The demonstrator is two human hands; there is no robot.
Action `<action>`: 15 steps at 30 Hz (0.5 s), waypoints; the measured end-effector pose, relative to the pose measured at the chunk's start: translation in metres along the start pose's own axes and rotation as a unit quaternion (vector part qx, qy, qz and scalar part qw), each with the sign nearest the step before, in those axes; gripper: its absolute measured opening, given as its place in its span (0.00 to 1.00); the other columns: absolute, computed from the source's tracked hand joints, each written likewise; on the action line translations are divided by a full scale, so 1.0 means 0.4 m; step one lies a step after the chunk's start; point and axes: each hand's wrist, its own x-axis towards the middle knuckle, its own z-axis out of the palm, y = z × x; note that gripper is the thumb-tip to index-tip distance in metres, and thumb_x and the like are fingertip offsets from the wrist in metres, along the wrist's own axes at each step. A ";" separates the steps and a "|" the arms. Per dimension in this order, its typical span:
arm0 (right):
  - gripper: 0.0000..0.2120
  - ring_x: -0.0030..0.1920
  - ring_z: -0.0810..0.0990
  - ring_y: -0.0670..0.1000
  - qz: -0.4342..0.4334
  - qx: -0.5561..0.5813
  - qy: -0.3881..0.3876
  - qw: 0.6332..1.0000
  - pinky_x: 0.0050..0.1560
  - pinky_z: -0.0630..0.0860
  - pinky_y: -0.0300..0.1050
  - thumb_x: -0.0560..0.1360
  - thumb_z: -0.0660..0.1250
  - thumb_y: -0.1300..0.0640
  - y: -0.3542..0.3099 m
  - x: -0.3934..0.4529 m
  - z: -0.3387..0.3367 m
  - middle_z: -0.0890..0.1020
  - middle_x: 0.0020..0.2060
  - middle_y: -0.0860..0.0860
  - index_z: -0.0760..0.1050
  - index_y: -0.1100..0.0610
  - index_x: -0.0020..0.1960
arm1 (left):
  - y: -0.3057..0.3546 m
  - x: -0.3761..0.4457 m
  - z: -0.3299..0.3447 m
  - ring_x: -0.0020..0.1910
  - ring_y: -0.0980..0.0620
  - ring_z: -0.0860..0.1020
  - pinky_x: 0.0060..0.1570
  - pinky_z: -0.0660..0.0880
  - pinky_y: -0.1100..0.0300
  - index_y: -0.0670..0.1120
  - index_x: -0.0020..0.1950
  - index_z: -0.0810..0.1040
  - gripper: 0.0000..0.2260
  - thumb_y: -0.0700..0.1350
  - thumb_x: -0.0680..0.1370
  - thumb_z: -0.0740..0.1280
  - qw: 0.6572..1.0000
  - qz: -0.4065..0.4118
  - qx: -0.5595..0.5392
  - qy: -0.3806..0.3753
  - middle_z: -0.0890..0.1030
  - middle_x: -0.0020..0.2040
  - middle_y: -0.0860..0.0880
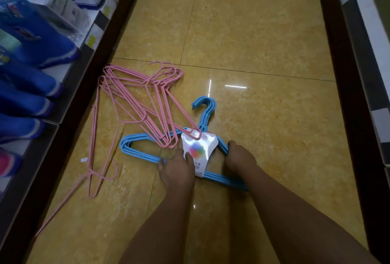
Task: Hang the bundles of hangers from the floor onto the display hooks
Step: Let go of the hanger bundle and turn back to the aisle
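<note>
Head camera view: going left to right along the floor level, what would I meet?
Shelf of blue socks → loose pink wire hangers → left hand → white label on the blue hanger bundle → right hand → dark right-side shelf base.

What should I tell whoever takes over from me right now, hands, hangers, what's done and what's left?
Left hand: on the blue hanger bundle, at its bottom bar beside the white label, thumb on the label.
Right hand: gripping the bundle's right shoulder.
Blue bundle: lying on the tiled floor, hooks pointing away from you.
Pink hangers: loose and spread on the floor to the left, some lying across the blue bundle's upper left arm and label.
Done: nothing hung as far as this view shows; no display hooks in view.
Left: lift the blue bundle free of the pink ones, hang it, then gather and hang the pink.
</note>
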 end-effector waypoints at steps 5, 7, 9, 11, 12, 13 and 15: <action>0.13 0.59 0.76 0.58 0.059 -0.028 -0.002 0.998 0.58 0.72 0.52 0.75 0.60 0.53 0.067 -0.007 -0.002 0.78 0.58 0.55 0.74 0.51 0.59 | -0.003 -0.067 0.029 0.50 0.44 0.79 0.44 0.71 0.56 0.48 0.55 0.75 0.13 0.52 0.81 0.54 0.997 0.065 -0.034 -0.039 0.82 0.48 0.45; 0.15 0.60 0.76 0.59 0.085 -0.024 -0.045 0.995 0.60 0.74 0.52 0.74 0.61 0.54 0.097 -0.002 -0.008 0.78 0.60 0.56 0.76 0.54 0.59 | -0.004 -0.079 0.045 0.50 0.47 0.79 0.44 0.70 0.57 0.50 0.55 0.75 0.13 0.52 0.81 0.54 0.993 0.091 -0.049 -0.054 0.81 0.49 0.48; 0.16 0.60 0.76 0.59 0.106 -0.021 -0.079 0.991 0.60 0.74 0.50 0.74 0.61 0.56 0.123 -0.007 -0.015 0.77 0.61 0.59 0.76 0.59 0.59 | -0.003 -0.076 0.045 0.50 0.48 0.78 0.43 0.72 0.55 0.48 0.53 0.75 0.10 0.50 0.80 0.57 0.993 0.095 -0.066 -0.023 0.78 0.49 0.49; 0.17 0.62 0.76 0.59 0.129 -0.013 -0.092 0.987 0.60 0.73 0.48 0.76 0.62 0.57 0.146 -0.028 -0.028 0.76 0.62 0.60 0.75 0.63 0.62 | 0.002 -0.069 0.045 0.46 0.46 0.77 0.38 0.71 0.53 0.47 0.52 0.74 0.07 0.43 0.74 0.65 0.992 0.118 -0.040 0.030 0.75 0.47 0.48; 0.17 0.62 0.75 0.58 0.142 -0.001 -0.093 0.986 0.60 0.72 0.47 0.77 0.61 0.57 0.160 -0.037 -0.033 0.75 0.63 0.61 0.74 0.64 0.63 | 0.005 -0.067 0.048 0.44 0.45 0.77 0.36 0.71 0.53 0.46 0.51 0.75 0.12 0.41 0.69 0.69 0.989 0.140 -0.017 0.050 0.75 0.45 0.47; 0.16 0.62 0.75 0.59 0.154 0.016 -0.090 0.984 0.60 0.72 0.47 0.78 0.61 0.59 0.173 -0.043 -0.039 0.75 0.63 0.62 0.73 0.65 0.63 | 0.011 -0.064 0.049 0.44 0.45 0.77 0.37 0.72 0.53 0.46 0.52 0.76 0.16 0.41 0.65 0.72 0.986 0.155 0.003 0.058 0.75 0.46 0.47; 0.15 0.61 0.75 0.60 0.157 0.057 -0.069 0.983 0.58 0.73 0.48 0.77 0.62 0.61 0.185 -0.053 -0.054 0.76 0.61 0.63 0.73 0.65 0.61 | 0.028 -0.052 0.045 0.58 0.45 0.73 0.56 0.70 0.51 0.48 0.63 0.72 0.24 0.44 0.67 0.69 0.987 0.157 0.031 0.012 0.74 0.58 0.47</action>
